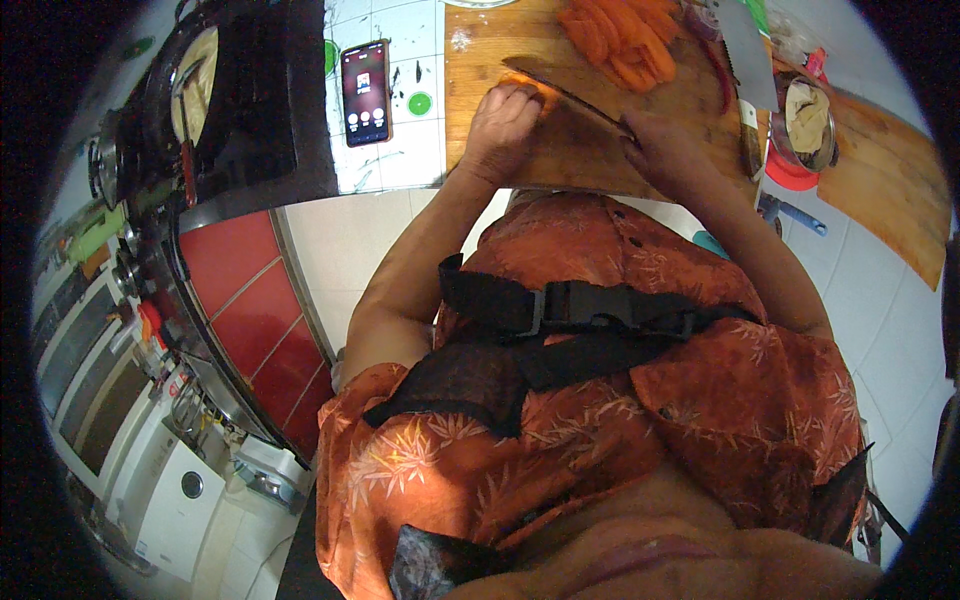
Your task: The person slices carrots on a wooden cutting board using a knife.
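Observation:
My left hand (510, 120) presses with curled fingers on an orange carrot piece (538, 86) on a wooden cutting board (577, 165). The fingers cover much of that piece. A kitchen knife (574, 95) is in my right hand (664, 150), its dark blade slanting up and left until the tip lies just beyond the carrot piece. Whether the edge touches the carrot, I cannot tell. Farther back on the board lies a pile of carrot slices (619, 41).
A broad metal blade (750, 56) and a knife handle (748, 142) lie at the board's right edge. Left stand a phone (366, 94) with a lit screen and a pan (199, 97) holding a spatula. A metal pot (810, 120) and second board (885, 165) are right.

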The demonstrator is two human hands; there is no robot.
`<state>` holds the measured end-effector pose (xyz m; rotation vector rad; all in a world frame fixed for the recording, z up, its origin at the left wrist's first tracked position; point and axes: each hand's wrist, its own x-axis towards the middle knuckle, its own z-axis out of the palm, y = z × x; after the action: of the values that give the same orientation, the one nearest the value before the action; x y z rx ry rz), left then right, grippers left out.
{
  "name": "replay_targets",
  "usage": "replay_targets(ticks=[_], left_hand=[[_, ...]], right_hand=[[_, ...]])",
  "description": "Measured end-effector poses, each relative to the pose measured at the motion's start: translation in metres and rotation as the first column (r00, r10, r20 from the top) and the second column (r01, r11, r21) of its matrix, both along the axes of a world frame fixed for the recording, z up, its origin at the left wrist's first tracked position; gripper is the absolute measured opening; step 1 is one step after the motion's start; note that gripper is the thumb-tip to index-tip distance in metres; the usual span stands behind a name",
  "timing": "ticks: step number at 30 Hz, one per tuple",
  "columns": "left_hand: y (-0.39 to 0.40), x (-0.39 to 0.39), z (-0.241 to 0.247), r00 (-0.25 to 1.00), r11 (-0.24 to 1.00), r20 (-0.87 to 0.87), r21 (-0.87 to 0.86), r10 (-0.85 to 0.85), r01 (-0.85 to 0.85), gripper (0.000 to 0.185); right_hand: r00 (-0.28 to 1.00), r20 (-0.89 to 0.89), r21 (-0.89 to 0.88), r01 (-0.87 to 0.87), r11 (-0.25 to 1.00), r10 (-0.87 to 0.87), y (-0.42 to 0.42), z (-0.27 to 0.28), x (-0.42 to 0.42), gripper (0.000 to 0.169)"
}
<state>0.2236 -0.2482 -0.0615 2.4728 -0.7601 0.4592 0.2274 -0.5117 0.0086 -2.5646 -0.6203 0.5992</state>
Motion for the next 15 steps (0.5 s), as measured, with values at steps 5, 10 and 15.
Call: replay_targets(ticks=[5, 10, 15], left_hand=[[-0.004, 0.001, -0.001, 1.0, 0.999, -0.014, -0.052, 0.008, -0.009, 0.017], [-0.001, 0.002, -0.008, 0.996, 1.0, -0.084, 0.014, 0.014, -0.013, 0.019], [0.0, 0.0, -0.005, 0.991, 1.0, -0.131, -0.02, 0.007, -0.009, 0.021]], right_hand=[[0.993, 0.1, -0.121, -0.049, 0.991, 0.061, 0.018, 0.026, 0.001, 0.017], [0.998, 0.009, -0.196, -0.058, 0.979, 0.061, 0.021, 0.027, -0.003, 0.018], [0.995, -0.097, -0.185, -0.042, 0.982, 0.024, 0.046, 0.047, 0.009, 0.017]])
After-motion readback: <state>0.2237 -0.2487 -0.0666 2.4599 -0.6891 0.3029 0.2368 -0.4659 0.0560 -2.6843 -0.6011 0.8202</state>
